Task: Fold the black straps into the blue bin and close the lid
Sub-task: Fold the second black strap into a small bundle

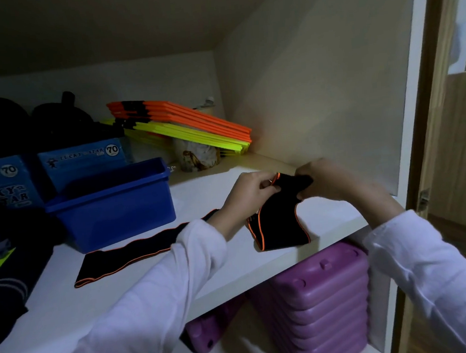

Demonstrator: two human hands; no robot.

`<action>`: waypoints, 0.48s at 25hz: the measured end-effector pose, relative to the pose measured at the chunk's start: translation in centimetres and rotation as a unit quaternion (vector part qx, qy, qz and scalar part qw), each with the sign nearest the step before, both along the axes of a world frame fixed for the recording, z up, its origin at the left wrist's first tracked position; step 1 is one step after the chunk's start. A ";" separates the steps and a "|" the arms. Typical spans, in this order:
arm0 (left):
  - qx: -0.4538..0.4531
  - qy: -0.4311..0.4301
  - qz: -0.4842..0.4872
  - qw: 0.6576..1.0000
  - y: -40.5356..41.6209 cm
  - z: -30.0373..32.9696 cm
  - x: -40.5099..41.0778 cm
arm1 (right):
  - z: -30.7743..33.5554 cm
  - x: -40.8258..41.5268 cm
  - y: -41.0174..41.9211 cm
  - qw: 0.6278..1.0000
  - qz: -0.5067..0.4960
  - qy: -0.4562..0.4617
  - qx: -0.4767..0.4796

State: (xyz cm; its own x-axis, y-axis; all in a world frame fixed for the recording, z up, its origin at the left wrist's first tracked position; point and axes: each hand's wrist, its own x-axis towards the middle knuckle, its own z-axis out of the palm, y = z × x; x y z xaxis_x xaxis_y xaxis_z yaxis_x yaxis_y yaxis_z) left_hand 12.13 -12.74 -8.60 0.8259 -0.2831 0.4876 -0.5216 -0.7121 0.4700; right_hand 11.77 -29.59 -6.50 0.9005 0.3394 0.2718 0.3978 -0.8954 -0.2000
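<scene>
Black straps with orange edging on the white shelf (226, 272): one strap (280, 225) partly folded near the front edge at right, upper end lifted and pinched between both hands; second strap (137, 251) flat and stretched out to the left, near end by the shelf front, far end running under the left forearm. Left hand (248, 193) closed on the orange-trimmed end, right hand (325, 181) closed on the same strap's black fabric just beside it. Blue bin (113, 206) open, lidless, left of the hands, just beyond the flat strap. Two blue boxes (83, 158) marked 70 behind the bin. Orange and yellow flat pieces (187, 124) stacked aslant at the far wall. Purple ridged blocks (319, 304) under the shelf.
</scene>
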 end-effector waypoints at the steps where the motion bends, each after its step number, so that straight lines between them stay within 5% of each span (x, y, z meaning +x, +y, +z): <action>1: -0.010 0.001 0.002 1.000 0.0 0.2 0.2 | -0.1 0.3 -0.5 1.000 -0.007 0.003 0.016; 5: -0.065 0.047 -0.005 0.997 0.2 1.1 0.4 | -0.8 0.9 -0.7 0.997 -0.012 -0.001 0.075; 8: -0.011 0.029 -0.018 0.999 -0.3 2.3 -0.2 | -1.0 0.9 0.2 0.996 0.006 -0.030 0.084; 12: 0.049 -0.024 0.014 0.998 0.1 4.0 -0.6 | -1.2 1.5 1.4 0.963 0.029 -0.023 0.266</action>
